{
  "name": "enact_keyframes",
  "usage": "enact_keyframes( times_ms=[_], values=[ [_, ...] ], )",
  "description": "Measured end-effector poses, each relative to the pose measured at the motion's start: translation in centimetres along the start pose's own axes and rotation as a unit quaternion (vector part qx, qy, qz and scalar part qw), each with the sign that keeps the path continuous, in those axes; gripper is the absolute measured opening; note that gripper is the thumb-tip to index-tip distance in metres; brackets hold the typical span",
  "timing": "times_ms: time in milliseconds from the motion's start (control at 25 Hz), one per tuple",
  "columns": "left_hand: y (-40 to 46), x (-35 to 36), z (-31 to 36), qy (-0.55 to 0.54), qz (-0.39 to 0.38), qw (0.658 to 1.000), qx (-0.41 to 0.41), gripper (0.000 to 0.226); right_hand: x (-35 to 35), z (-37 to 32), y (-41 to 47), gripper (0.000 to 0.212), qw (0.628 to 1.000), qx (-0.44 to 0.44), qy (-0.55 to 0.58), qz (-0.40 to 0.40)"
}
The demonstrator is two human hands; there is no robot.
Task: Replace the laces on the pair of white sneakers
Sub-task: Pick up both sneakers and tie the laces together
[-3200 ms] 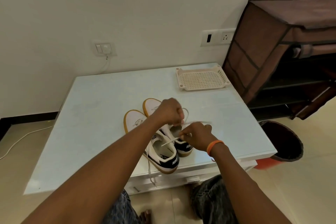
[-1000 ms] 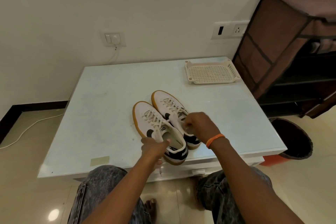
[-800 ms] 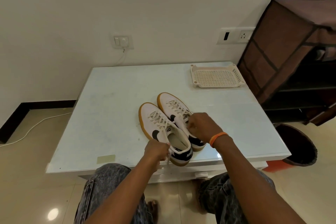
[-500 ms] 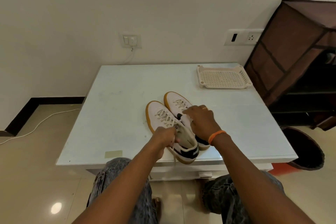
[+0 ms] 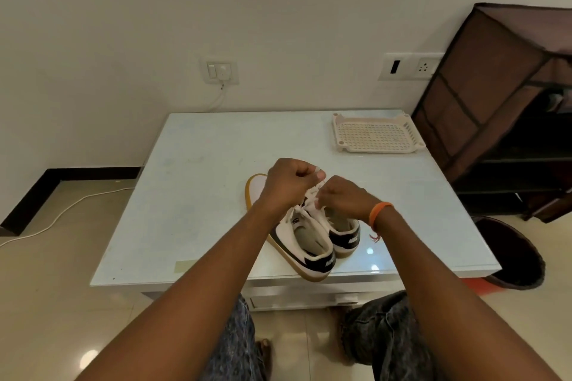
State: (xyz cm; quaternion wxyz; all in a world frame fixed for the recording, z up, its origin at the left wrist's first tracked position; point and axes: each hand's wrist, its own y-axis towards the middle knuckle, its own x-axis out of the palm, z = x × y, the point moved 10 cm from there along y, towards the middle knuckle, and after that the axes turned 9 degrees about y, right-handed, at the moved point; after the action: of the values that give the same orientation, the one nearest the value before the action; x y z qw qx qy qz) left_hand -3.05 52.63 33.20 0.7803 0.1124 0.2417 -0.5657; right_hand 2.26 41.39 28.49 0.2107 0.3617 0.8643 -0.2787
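Two white sneakers with gum soles and black heel tabs stand side by side on the pale glass table, heels toward me: the left sneaker and the right sneaker. My left hand hovers over the right sneaker's lacing with fingers curled, pinching a white lace. My right hand, with an orange band at the wrist, sits just beside it and pinches the same lace. Both hands hide most of the lacing.
A cream perforated plastic tray lies at the table's far right corner. A brown fabric shoe rack stands to the right, with a dark bin on the floor below. A white cable trails on the floor left.
My left hand rose from the left sneaker's heel and came over to the right sneaker's laces. My right hand shifted to meet it. The view drifted left.
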Motion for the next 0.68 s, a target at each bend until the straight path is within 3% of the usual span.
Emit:
enact_keyframes(
  times_ms=[80, 200, 280, 400, 480, 520, 600, 680],
  values=[
    [0.2, -0.2, -0.8, 0.026, 0.038, 0.999, -0.011, 0.016, -2.2, -1.4, -1.7, 0.023, 0.993, -0.017, 0.117, 0.007],
    [-0.5, 0.9, -1.7, 0.038, 0.005, 0.999, -0.033, 0.01, -3.8, -3.6, -3.6, 0.02, 0.979, -0.07, 0.194, 0.001],
    [-1.4, 1.5, -2.8, -0.009, -0.001, 0.997, -0.081, 0.013, -3.4, -4.1, -3.6, 0.017, 0.961, -0.091, 0.261, -0.018],
    [-2.3, 2.6, -6.3, -0.111, 0.032, 0.979, -0.167, 0.012, -0.7, -2.5, -3.1, 0.015, 0.896, -0.067, 0.438, -0.011],
    [-2.3, 2.5, -7.1, 0.004, 0.055, 0.99, -0.129, 0.012, 2.0, 0.1, -2.6, 0.012, 0.852, -0.041, 0.521, 0.027],
    [-2.4, 2.5, -6.9, 0.086, 0.065, 0.99, -0.095, 0.017, 2.6, 1.7, -2.4, 0.011, 0.871, -0.041, 0.484, 0.075],
    [-3.1, 2.6, -6.5, 0.191, 0.082, 0.978, -0.036, 0.028, 2.4, 3.9, -2.6, 0.008, 0.947, -0.07, 0.249, 0.188],
    [-3.4, 3.5, -6.8, 0.262, 0.062, 0.963, -0.014, 0.026, 3.3, 3.2, -3.0, 0.011, 0.971, -0.133, 0.008, 0.199]
  ],
)
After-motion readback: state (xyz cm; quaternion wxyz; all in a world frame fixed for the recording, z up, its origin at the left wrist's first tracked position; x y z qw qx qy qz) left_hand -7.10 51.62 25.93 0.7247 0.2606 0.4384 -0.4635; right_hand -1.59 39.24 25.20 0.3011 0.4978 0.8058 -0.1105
